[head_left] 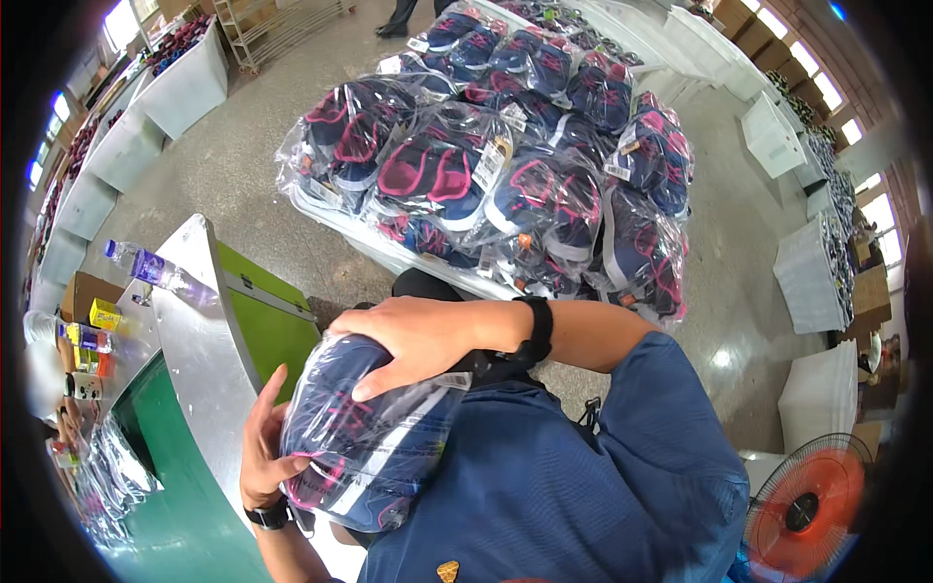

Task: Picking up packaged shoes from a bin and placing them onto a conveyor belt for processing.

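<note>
A pair of navy shoes with pink trim in a clear plastic bag (374, 442) rests against my lap and blue shirt. My right hand (413, 335) lies over its far end, thumb across the plastic and fingers curved round the edge. From the left side, my left hand (267, 452) grips the bag, its thumb pressed on the plastic near a pink shoe collar. Both hands are closed on the bagged pair. Just ahead stands a white bin (364, 248) heaped with similar bagged shoes (442, 175), several bearing white labels.
At my left are a metal-topped table (194, 325) with a green panel and a plastic bottle (160, 267). A green work surface (194, 476) carries silvery wrapped items; another person's hands show there. White bins (816, 272) line both sides. An orange fan (807, 505) stands at lower right.
</note>
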